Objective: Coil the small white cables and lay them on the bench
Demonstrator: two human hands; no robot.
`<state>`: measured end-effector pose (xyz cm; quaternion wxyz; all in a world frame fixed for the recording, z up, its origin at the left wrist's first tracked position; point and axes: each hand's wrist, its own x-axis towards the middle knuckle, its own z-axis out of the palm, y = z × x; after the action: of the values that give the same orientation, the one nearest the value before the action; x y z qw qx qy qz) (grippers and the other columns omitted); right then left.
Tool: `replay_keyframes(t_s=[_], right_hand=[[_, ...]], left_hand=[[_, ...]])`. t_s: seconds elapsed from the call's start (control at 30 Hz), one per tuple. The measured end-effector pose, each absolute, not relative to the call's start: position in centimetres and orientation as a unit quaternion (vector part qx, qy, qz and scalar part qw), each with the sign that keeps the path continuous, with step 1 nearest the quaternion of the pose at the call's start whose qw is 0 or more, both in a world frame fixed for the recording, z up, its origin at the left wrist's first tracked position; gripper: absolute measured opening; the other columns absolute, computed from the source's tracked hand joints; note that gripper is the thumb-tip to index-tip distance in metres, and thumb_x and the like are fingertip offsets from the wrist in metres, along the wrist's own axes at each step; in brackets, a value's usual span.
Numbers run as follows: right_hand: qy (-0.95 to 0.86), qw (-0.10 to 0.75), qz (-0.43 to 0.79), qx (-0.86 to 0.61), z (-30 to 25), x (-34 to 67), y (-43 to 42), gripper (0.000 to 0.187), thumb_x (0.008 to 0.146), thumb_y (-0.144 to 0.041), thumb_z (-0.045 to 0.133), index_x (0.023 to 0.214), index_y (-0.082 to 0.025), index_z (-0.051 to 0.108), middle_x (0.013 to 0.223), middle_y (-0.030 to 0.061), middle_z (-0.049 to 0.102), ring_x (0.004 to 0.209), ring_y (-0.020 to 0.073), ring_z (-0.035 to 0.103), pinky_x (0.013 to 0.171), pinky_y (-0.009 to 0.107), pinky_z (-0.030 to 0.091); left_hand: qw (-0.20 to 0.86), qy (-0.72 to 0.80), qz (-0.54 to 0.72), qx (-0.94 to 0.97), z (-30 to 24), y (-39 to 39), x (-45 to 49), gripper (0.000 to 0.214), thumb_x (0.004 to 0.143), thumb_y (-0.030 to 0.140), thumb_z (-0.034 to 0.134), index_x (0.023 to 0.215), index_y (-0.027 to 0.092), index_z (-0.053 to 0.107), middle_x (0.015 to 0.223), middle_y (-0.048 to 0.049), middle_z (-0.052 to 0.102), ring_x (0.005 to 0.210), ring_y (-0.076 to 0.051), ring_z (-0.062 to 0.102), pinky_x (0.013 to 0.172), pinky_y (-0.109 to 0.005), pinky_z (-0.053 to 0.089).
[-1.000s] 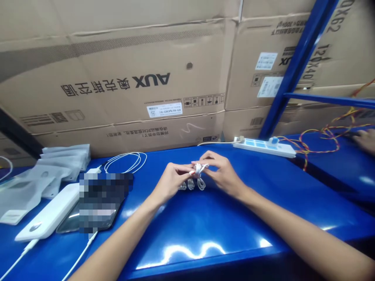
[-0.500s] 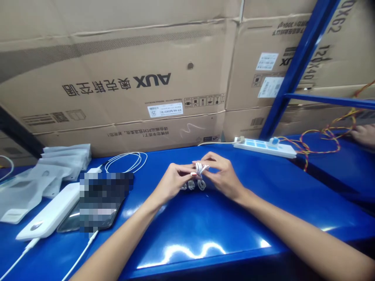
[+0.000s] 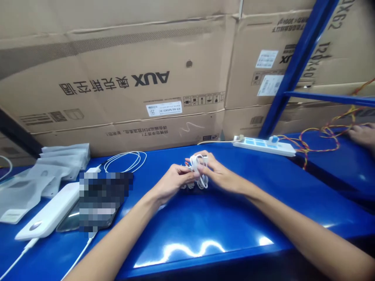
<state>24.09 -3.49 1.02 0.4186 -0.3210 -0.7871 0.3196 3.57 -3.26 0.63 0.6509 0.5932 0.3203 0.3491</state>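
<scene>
Over the middle of the blue bench (image 3: 205,226), both my hands pinch a small coiled white cable (image 3: 199,169). My left hand (image 3: 172,183) grips the coil from the left with closed fingers. My right hand (image 3: 218,173) holds it from the right, and loops of cable stick up above its fingers and hang down below them. A white plug end shows at the top of the bundle.
A loose white cable (image 3: 125,160) lies behind my left hand. A white power bank (image 3: 47,216), a phone and clear bags (image 3: 47,166) sit at the left. A white power strip (image 3: 263,145) and coloured wires (image 3: 319,138) lie at the right, near another person's hand (image 3: 361,134). Cardboard boxes (image 3: 131,78) wall the back.
The cable bundle has turned in my fingers and risen slightly, so more loops now show above my right hand. Both hands stay in nearly the same spot.
</scene>
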Motion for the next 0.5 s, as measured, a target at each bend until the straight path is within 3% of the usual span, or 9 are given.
replay_keyframes(t_s=[0.07,0.2,0.37,0.5], right_hand=[[-0.765,0.401,0.406,-0.299,1.0,23.8,-3.7,0.038,0.1,-0.052,0.062,0.122,-0.024,0.073,0.134,0.0097,0.063,0.127,0.0263,0.06,0.116,0.046,0.044],[-0.725,0.369,0.505,-0.288,1.7,23.2,-4.5,0.034,0.091,-0.048,0.076,0.112,-0.021,0.075,0.124,0.0094,0.07,0.113,0.0264,0.067,0.102,0.04,0.053],[-0.712,0.39,0.502,-0.297,2.2,22.9,-4.8,0.035,0.092,-0.046,0.073,0.116,-0.021,0.073,0.116,0.007,0.073,0.101,0.0238,0.069,0.092,0.036,0.055],[-0.697,0.44,0.485,-0.29,2.0,22.9,-4.7,0.03,0.097,-0.044,0.067,0.112,-0.019,0.074,0.116,0.0084,0.072,0.101,0.0231,0.07,0.093,0.036,0.054]], left_hand=[[0.667,0.308,0.33,0.593,0.6,-3.5,3.7,0.03,0.076,0.04,0.089,0.084,0.012,0.083,0.09,-0.0105,0.076,0.085,-0.019,0.066,0.086,-0.034,0.05],[0.702,0.288,0.294,0.581,0.7,-3.9,4.0,0.031,0.076,0.032,0.091,0.099,0.014,0.081,0.104,-0.0108,0.075,0.097,-0.021,0.067,0.093,-0.035,0.05],[0.71,0.293,0.296,0.567,0.2,-3.9,4.1,0.027,0.073,0.033,0.093,0.085,0.013,0.081,0.095,-0.0073,0.074,0.091,-0.018,0.067,0.092,-0.032,0.051],[0.729,0.287,0.295,0.547,-0.1,-3.9,4.3,0.029,0.073,0.034,0.093,0.089,0.012,0.082,0.094,-0.0092,0.077,0.09,-0.018,0.07,0.094,-0.033,0.052]])
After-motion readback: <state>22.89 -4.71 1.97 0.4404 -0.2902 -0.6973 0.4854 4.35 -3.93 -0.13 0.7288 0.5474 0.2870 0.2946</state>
